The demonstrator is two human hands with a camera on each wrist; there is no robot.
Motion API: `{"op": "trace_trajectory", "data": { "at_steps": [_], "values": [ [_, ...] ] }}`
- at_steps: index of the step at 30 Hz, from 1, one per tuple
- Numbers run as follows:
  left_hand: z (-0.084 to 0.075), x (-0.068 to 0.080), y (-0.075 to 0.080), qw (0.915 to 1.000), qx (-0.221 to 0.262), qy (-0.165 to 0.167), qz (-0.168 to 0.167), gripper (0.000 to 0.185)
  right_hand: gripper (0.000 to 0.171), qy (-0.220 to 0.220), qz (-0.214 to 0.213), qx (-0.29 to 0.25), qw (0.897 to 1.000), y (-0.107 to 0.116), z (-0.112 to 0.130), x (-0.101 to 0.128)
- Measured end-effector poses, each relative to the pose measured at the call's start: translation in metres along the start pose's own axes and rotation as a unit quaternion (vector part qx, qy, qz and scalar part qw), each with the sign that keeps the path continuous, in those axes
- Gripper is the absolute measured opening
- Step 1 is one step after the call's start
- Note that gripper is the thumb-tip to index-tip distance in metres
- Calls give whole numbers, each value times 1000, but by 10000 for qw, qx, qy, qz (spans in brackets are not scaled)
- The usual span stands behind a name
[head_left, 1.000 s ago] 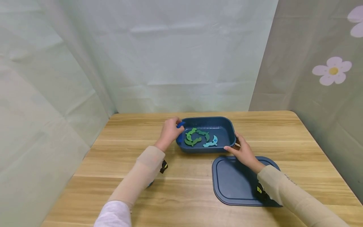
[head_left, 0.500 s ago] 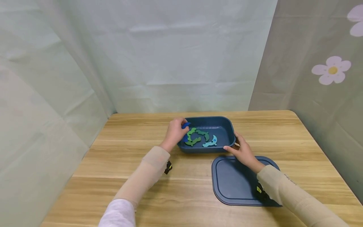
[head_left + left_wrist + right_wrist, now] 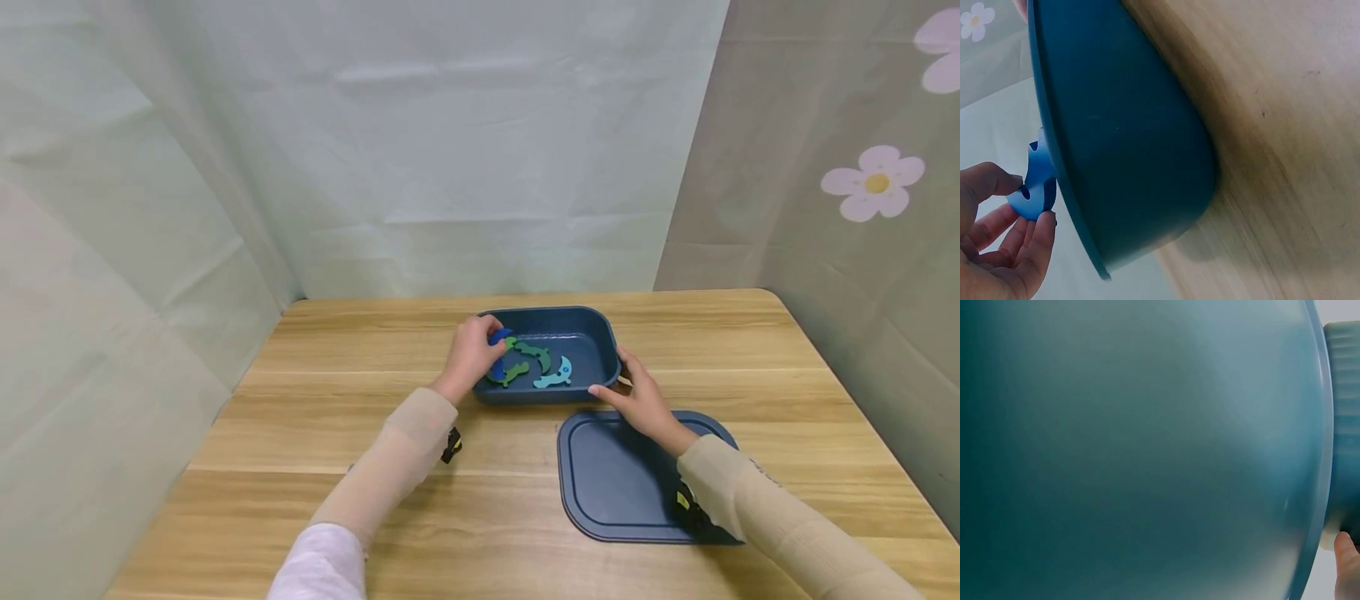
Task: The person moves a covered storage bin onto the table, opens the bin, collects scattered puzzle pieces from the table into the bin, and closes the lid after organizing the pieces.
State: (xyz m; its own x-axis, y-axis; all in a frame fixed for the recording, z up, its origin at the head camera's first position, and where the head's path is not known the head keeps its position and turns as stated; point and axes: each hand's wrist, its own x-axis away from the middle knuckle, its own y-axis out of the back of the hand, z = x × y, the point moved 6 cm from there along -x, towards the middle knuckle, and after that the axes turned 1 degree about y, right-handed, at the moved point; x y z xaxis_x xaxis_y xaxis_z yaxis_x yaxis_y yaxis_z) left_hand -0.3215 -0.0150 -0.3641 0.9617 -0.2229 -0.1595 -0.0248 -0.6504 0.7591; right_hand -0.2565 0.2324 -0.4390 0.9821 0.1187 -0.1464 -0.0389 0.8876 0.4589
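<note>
Plainly, the counter [image 3: 495, 517] bears a lid [image 3: 615, 483] and, beyond it, a box [image 3: 551, 396]. The right hand [image 3: 643, 406] holds the box's right end, grip wide; the left hand [image 3: 471, 354], grip narrowed, pinches a blue piece [image 3: 1041, 176] at the box's left end, near green pieces [image 3: 543, 358] lying inside.

A wooden tabletop [image 3: 360, 342] with streaked grain and rounded far corners stands before pale, creased sheeting [image 3: 465, 150], which also covers the left side. To the right the covering turns into a grey-brown panel [image 3: 712, 192] bearing pinkish flowers [image 3: 876, 183] (one yellow-centred, another cut by the view's edge), under soft light.
</note>
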Motion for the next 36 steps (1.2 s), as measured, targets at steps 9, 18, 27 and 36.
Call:
{"op": "trace_trajectory", "data": {
  "at_steps": [9,18,27,36],
  "values": [
    [2,-2,-13,9999,-80,-41,44,22,86,93,-49,-115,9999,1,0,2],
    [10,3,-27,9995,-130,154,239,22,87,73,-19,-83,9999,-4,-3,5],
    [18,6,-39,9986,-250,154,432,21,88,60,13,-34,10000,-3,0,7],
    [21,8,-44,9973,-483,133,539,21,88,28,20,-115,9999,-5,1,7]
  ]
}}
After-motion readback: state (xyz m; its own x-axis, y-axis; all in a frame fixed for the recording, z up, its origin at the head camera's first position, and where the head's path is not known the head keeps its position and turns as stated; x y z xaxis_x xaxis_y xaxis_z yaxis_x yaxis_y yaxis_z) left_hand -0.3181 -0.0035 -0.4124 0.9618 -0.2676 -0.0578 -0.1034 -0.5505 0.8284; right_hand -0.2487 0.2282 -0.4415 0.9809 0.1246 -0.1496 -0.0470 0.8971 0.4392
